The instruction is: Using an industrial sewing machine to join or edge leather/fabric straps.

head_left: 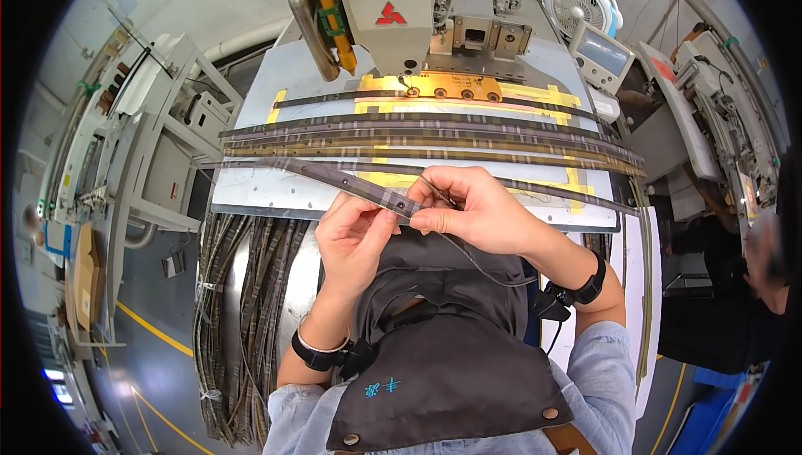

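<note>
My left hand point(352, 236) is closed, with thumb and fingertips pinching the lower edge of a plaid fabric strip point(338, 177). The strip is grey-brown with small dark dots along it. Close beside it, my right hand point(484, 211) pinches the same strip near its end, thumb on top. From there a thin dark length hangs down over my lap and curves right. Several more plaid strips point(434, 144) lie side by side across the pale worktable point(242, 196), just beyond my hands.
Behind the strips stands a sewing machine head point(388, 16) over a gold clamp plate point(459, 87). Yellow tape marks the table. Bundles of strips point(251, 305) hang at the left. A fan point(579, 8) and control screen point(603, 54) stand back right. Another person point(718, 288) is far right.
</note>
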{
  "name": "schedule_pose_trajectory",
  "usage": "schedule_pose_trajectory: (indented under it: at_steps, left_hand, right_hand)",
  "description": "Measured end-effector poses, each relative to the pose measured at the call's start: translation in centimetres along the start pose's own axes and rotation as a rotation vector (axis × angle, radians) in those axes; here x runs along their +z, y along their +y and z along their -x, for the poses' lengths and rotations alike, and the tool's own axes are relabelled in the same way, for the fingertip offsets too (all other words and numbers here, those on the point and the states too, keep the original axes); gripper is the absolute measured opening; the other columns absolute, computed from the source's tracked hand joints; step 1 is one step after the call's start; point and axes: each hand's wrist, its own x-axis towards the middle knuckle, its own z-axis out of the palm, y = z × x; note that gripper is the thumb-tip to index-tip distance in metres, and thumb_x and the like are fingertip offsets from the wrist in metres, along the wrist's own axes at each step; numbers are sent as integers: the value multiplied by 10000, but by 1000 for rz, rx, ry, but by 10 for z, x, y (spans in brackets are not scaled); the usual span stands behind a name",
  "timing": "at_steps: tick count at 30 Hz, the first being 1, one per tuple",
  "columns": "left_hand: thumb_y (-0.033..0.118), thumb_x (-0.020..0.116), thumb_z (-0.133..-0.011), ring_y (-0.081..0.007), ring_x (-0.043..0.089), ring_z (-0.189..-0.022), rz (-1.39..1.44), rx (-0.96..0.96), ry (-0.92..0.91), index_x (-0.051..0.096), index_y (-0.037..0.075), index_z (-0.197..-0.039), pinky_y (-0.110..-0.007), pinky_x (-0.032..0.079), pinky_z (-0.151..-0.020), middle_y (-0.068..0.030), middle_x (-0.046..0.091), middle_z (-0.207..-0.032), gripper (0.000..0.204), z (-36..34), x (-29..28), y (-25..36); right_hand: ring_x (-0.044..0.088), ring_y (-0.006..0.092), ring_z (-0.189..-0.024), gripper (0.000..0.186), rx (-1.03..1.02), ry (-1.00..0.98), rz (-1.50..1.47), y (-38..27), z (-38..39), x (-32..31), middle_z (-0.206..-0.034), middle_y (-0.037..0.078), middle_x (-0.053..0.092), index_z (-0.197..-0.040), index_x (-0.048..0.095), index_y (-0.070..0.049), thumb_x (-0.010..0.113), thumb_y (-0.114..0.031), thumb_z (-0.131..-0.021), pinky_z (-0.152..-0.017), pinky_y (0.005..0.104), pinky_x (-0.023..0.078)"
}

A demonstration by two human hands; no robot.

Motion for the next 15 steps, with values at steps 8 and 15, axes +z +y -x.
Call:
schedule_pose_trajectory:
  at_steps: [8, 15]
  left_hand:
    - [27, 569, -914, -60, 532, -694, -207, 20, -44, 580, -37, -888, -193, 425, -617, -36, 584, -831, 70, 0, 0, -2]
    - [24, 533, -930, -19, 458, -657, -39, -162, 12, 543, -8, -812, -184, 380, -557, 17, 554, -754, 123, -2, 8, -1]
  right_hand:
    - [535, 42, -704, 131, 37, -3, 13, 6, -6, 2, -776, -13, 605, -933, 600, -1, 670, -83, -860, -654, 205, 435]
    - [604, 293, -676, 200, -156, 163, 466, 8, 0, 9, -746, 146, 603, -897, 555, 27, 685, -98, -812, -598, 362, 446]
